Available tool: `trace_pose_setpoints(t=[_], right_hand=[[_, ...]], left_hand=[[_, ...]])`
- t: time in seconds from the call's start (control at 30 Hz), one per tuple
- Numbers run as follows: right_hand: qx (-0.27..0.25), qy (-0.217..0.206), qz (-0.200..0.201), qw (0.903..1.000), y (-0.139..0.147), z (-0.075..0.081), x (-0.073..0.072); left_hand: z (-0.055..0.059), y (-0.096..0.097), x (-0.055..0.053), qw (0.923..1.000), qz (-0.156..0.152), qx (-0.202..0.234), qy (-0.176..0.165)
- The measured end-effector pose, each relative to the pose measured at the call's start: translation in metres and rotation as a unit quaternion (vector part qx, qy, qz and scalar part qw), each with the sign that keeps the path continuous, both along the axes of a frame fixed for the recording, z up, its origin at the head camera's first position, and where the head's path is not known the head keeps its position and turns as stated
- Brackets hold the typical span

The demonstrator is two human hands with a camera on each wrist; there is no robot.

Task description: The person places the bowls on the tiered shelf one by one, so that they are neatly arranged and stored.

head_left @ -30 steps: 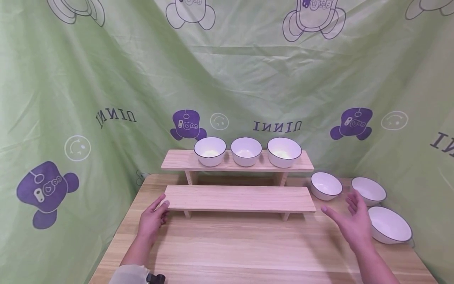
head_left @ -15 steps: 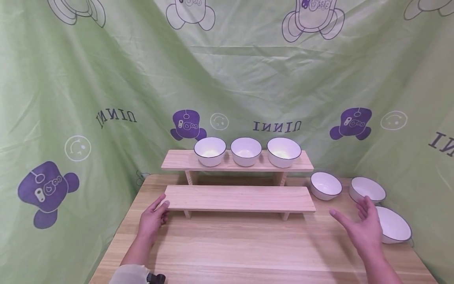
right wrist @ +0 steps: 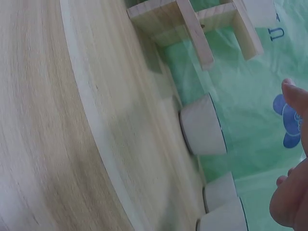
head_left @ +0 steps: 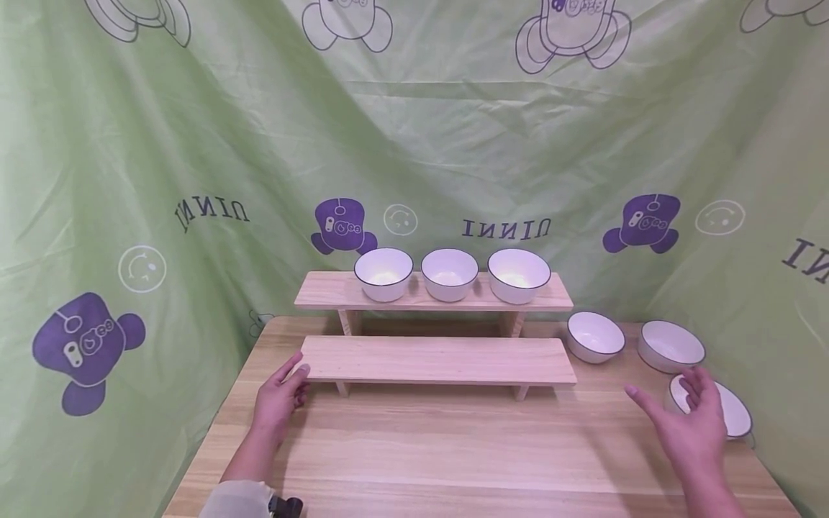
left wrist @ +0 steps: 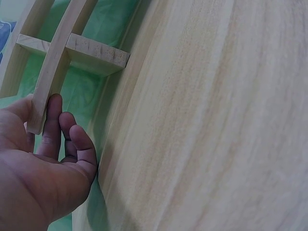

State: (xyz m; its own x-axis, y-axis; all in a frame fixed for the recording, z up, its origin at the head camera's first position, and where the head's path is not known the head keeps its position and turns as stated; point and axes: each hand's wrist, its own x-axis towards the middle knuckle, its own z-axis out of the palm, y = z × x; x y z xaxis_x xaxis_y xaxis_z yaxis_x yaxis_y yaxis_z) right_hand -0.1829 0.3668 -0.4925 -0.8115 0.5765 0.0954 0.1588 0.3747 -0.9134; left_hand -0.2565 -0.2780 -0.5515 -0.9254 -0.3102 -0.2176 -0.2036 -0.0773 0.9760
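Note:
My left hand [head_left: 277,398] pinches the left end of the lower board of a two-tier wooden stand [head_left: 440,358]. In the left wrist view, the thumb and fingers of that hand [left wrist: 53,168] lie on either side of the board's end [left wrist: 39,113]. My right hand [head_left: 693,424] is held over the right side of the table, thumb apart from the fingers, holding nothing. Behind it a white dark-rimmed bowl [head_left: 735,414] is partly hidden. Two more such bowls stand on the table, a middle one [head_left: 671,347] and a smaller one [head_left: 594,338] beside the stand.
Three white bowls stand in a row on the upper board: left [head_left: 383,275], middle [head_left: 450,275] and right [head_left: 519,277]. A green printed curtain [head_left: 414,144] hangs behind and on both sides of the wooden table [head_left: 421,453].
My right hand has moved to the right and slightly toward me, from near the small bowl to in front of the nearest bowl. My left hand has stayed at the board's end.

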Motion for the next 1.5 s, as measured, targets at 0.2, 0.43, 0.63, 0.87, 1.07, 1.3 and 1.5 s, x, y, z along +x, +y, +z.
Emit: trace_pose_setpoints(t=[0.2, 0.43, 0.63, 0.87, 1.07, 1.3, 1.5], right_hand=[[-0.007, -0.002, -0.021, 0.9998, 0.012, -0.004, 0.002], [0.013, -0.012, -0.029, 0.9994, 0.026, -0.007, 0.003], [0.011, -0.018, -0.052, 0.9984, 0.036, -0.009, 0.004], [0.018, -0.027, -0.066, 0.9973, 0.047, -0.013, 0.007], [0.024, -0.034, -0.071, 0.9966, 0.053, -0.016, 0.008], [0.029, -0.045, -0.081, 0.9953, 0.058, -0.021, 0.008], [0.032, -0.049, -0.086, 0.9945, 0.063, -0.027, 0.007]], left_hand=[[0.000, 0.000, 0.000, 1.0000, 0.000, 0.002, 0.001], [-0.002, 0.000, 0.000, 1.0000, 0.003, 0.008, 0.001], [-0.001, 0.001, 0.000, 1.0000, 0.006, 0.007, 0.001], [-0.001, 0.001, 0.001, 0.9999, 0.012, 0.007, 0.000], [-0.002, 0.001, 0.001, 0.9999, 0.008, 0.008, 0.001], [-0.002, 0.001, 0.000, 0.9999, 0.007, 0.007, 0.001], [-0.001, 0.001, -0.001, 1.0000, 0.007, 0.004, -0.002]])
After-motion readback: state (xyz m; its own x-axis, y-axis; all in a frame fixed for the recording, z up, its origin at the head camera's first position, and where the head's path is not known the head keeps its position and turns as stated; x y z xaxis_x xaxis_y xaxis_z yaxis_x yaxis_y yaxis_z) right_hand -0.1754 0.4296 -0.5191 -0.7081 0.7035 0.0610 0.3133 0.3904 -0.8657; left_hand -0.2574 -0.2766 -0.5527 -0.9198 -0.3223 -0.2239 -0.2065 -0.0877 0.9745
